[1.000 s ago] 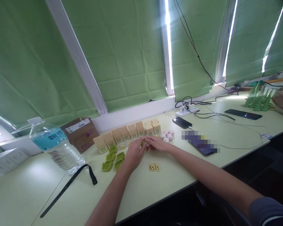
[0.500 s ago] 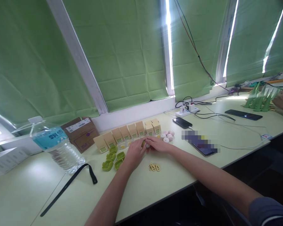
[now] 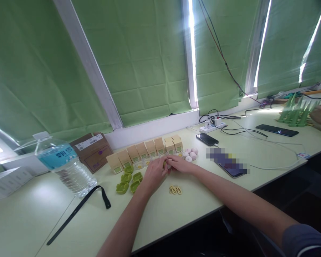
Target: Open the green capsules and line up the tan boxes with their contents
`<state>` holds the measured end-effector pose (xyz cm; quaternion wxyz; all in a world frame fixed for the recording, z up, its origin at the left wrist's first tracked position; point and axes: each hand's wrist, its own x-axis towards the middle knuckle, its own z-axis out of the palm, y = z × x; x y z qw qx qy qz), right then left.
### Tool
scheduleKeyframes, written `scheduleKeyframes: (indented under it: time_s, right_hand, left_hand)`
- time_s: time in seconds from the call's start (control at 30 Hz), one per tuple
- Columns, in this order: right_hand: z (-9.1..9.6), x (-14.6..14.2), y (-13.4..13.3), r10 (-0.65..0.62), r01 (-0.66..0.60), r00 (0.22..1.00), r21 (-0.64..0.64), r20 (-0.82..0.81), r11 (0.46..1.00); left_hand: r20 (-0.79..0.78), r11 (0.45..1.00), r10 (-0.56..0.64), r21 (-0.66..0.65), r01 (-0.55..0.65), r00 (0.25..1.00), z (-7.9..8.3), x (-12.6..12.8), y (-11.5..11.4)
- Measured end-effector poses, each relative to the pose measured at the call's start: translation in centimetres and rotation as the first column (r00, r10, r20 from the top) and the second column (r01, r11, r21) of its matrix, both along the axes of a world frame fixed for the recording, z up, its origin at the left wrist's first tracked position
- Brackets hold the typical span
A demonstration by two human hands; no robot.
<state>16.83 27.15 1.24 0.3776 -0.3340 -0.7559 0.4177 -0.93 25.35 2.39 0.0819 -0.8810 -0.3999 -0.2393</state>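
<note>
Pinched small green-and-pale piece (image 3: 168, 166) between fingers of left hand (image 3: 155, 172) and right hand (image 3: 180, 164) (tips mostly hidden), over worktop (image 3: 192, 203), probably braced from both sides for control. Had olive-green cups (image 3: 122, 190) at left, pale-pink balls (image 3: 193, 156) at right, presumably for easy reach.

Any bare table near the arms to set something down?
Bare: pale tabletop between left forearm and right forearm, nearer than the yellow looped pieces; also between the flat black strap and left forearm. Crowded: around the left hand and right hand, with tan card boxes behind, green hollow cups left, pinkish round pieces right.
</note>
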Motion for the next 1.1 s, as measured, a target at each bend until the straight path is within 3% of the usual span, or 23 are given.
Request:
scheduleKeyframes:
  time_s: [0.33,0.77,1.1]
  right_hand:
    - [0.06,0.06,0.21,-0.007,0.006,1.000,0.029,0.010,1.000]
    - [0.57,0.17,0.01,-0.007,0.009,0.999,-0.031,0.036,0.999]
    - [0.51,-0.03,-0.03,-0.065,0.064,0.997,0.032,0.031,0.997]
  left_hand:
    - [-0.032,1.000,0.000,0.012,0.000,0.999,-0.66,-0.03,0.47]
    - [-0.002,0.996,-0.004,-0.090,0.004,1.000,0.18,0.16,-0.18]
    - [-0.011,0.997,-0.035,-0.064,0.034,0.999,-0.23,0.04,0.10]
